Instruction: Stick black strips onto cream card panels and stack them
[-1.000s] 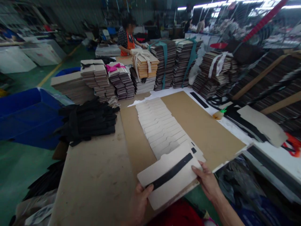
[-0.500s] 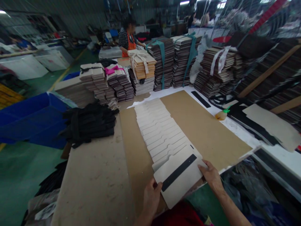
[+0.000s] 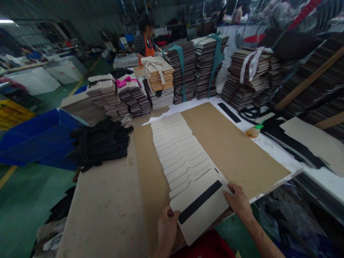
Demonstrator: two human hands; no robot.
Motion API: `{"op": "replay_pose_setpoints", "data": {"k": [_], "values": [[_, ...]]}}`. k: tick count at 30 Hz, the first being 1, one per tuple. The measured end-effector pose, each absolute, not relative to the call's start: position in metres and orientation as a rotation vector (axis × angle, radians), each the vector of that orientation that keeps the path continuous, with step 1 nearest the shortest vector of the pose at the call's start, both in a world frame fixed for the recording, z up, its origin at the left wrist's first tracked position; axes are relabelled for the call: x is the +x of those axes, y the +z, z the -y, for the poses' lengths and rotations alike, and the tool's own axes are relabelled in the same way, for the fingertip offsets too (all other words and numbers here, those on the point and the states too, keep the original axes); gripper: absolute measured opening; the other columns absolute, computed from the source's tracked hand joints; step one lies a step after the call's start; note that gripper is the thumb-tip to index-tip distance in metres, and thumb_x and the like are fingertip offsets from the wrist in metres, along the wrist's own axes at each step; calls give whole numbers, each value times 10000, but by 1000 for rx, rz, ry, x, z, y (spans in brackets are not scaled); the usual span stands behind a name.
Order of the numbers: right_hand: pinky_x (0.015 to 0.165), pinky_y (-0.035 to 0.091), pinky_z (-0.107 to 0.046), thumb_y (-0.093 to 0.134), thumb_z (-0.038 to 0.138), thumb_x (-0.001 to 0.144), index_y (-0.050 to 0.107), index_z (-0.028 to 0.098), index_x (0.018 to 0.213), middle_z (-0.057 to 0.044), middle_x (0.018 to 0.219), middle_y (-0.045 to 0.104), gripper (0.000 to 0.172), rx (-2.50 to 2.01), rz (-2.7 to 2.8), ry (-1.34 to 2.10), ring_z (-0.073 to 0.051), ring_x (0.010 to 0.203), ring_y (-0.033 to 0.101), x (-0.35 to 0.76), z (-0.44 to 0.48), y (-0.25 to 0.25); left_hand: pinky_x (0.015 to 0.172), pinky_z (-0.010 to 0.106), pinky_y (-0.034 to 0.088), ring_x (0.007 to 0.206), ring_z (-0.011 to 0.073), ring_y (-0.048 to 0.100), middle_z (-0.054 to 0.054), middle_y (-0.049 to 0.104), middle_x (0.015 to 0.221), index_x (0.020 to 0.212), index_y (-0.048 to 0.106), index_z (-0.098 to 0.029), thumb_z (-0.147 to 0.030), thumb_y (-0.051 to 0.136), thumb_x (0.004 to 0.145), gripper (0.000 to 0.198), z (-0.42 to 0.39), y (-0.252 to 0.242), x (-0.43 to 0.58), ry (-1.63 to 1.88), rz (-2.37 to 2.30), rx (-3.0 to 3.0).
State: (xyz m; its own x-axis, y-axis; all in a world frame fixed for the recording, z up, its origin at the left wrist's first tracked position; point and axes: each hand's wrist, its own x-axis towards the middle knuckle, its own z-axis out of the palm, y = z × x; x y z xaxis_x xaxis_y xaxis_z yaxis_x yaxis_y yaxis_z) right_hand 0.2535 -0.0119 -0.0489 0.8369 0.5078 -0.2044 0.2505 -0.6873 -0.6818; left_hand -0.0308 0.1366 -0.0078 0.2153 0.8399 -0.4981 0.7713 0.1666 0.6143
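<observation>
A beige panel with a black strip across it lies at the near end of an overlapping row of beige panels. My left hand pinches its left edge between thumb and fingers, close to the strip's lower end. At the panel's right corner, my right hand grips the edge, thumb and fingers closed on it. The row runs away from me over a brown board on the table.
Black fabric strips lie left, beside a blue bin. Tied stacks of panels line the far edge. A bottle with a green top and a loose black strip are on the right. A person in an orange apron stands behind.
Both hands and the held panel have shifted slightly left and down in the picture. The view has also moved a little. The grip on the panel looks the same.
</observation>
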Motion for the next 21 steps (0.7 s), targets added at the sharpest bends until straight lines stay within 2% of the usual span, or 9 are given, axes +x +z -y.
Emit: {"op": "replay_pose_setpoints", "data": {"k": [10, 16, 19, 21], "values": [[889, 483, -437, 506, 557, 709, 619, 162, 999, -130, 1003, 596, 503, -2312, 538, 493, -284, 897, 610, 256, 20, -58, 624, 257, 382, 634, 173, 570, -36, 553, 629, 685, 489, -233, -316, 571, 777, 149, -131, -4, -26, 94, -1622, 1621], [840, 495, -410, 480, 558, 759, 618, 171, 1045, -126, 1040, 587, 501, -2346, 543, 478, -276, 904, 618, 253, 26, -68, 636, 247, 437, 647, 165, 602, -26, 595, 673, 813, 539, -217, -291, 563, 762, 93, -127, -9, -28, 145, -1620, 1615], [825, 492, -410, 439, 521, 800, 609, 168, 1067, -133, 1065, 578, 474, -2412, 599, 434, -278, 907, 616, 248, 25, -69, 681, 281, 483, 706, 196, 632, 18, 630, 766, 944, 560, -183, -358, 569, 760, 254, -125, -14, -31, 191, -1632, 1645], [855, 479, -424, 427, 474, 818, 611, 159, 1061, -143, 1063, 579, 438, -2445, 690, 332, -290, 932, 600, 245, 23, -67, 764, 334, 506, 849, 245, 649, 98, 643, 920, 1057, 543, -135, -421, 550, 777, 401, -123, -16, -34, 243, -1658, 1690]]}}
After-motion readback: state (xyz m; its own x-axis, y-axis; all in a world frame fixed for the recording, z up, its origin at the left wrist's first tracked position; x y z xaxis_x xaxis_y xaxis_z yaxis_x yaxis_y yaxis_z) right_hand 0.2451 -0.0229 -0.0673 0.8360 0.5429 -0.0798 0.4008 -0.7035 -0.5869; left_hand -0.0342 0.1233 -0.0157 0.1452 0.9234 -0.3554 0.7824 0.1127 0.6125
